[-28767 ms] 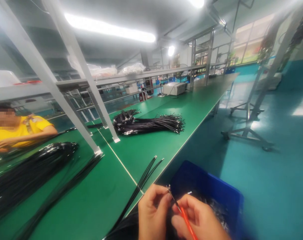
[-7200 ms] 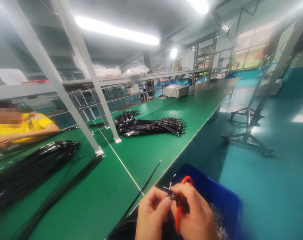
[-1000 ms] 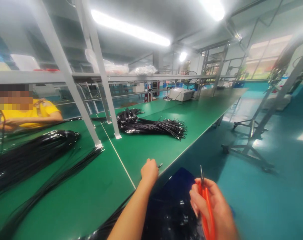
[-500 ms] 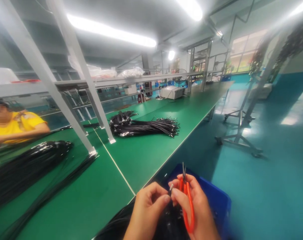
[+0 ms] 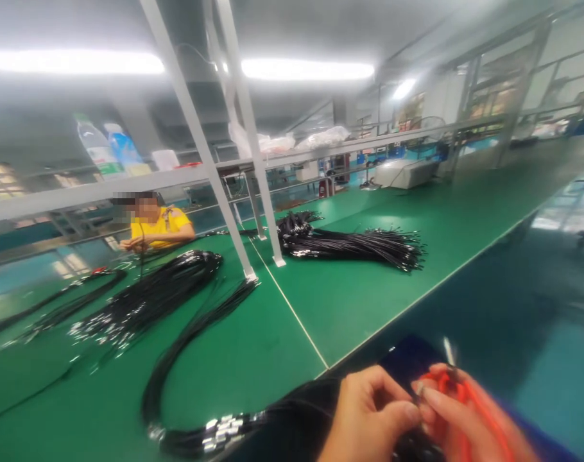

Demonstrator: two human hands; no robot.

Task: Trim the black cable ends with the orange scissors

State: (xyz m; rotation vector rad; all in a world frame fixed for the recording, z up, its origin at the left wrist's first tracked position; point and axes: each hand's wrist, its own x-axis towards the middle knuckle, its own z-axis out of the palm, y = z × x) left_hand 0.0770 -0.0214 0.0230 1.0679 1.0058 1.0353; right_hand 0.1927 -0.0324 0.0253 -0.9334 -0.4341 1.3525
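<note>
My left hand is closed in a pinch at the lower right, on what looks like the end of a black cable. Right beside it, my right hand is wrapped round red-handled scissors, their blades pointing up. Its thumb and forefinger also pinch near the small pale tip of the cable. Motion blurs the right hand and hides detail at the fingertips. A bundle of black cables runs from the green table to beneath my hands, with shiny metal ends grouped at the table's front.
On the green table lie a cable bundle behind and another to the left. White posts carry a shelf with bottles. A dark blue bin sits below my hands. Across the table a person in yellow handles cable.
The view has swung left, so the table and co-worker appear further right and more cable bundles show. My hands stay together, lower right, still holding the cable end and the scissors.
</note>
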